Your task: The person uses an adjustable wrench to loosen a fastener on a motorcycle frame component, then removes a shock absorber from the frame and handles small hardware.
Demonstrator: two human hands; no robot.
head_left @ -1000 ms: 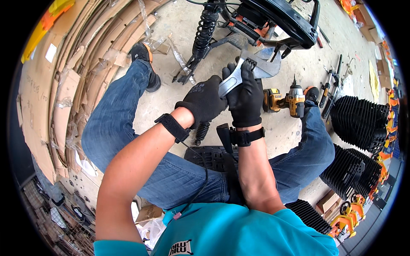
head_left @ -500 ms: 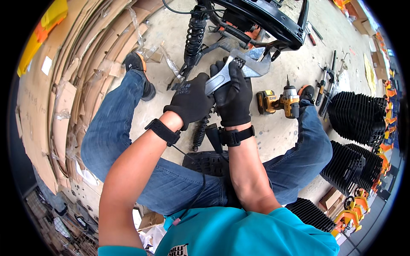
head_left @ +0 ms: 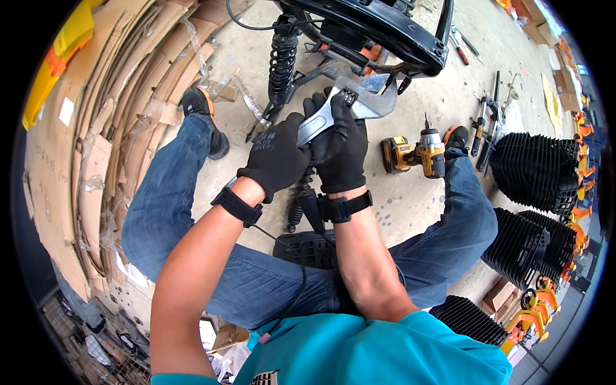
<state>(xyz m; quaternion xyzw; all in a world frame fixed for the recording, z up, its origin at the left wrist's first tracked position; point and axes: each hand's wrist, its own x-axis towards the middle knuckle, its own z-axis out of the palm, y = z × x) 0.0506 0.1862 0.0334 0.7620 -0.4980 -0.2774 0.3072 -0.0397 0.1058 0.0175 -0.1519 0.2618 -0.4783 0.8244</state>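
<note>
A large silver adjustable wrench [head_left: 314, 126] is held in both my gloved hands, its wide jaws [head_left: 378, 102] pointing to the upper right. My left hand [head_left: 276, 154] is closed around the handle end. My right hand [head_left: 340, 151] wraps the wrench near the head, the thumb by the adjusting screw. Just beyond the jaws stands a black metal vehicle frame [head_left: 385, 29]. A black coil-spring shock absorber [head_left: 282, 61] hangs upright from it on the left. Another shock absorber [head_left: 296, 208] lies on the floor, partly hidden below my hands.
A yellow and black cordless driver [head_left: 431, 154] rests on the floor by my right foot. Flattened cardboard [head_left: 128, 109] is piled on the left. Stacked black ribbed parts [head_left: 536, 170] line the right side. Hand tools [head_left: 461, 50] and black bars [head_left: 489, 122] lie on the floor.
Both hands and the wrench appear slightly farther left and lower, as does the frame, so the view has shifted a little. The grip looks the same.
</note>
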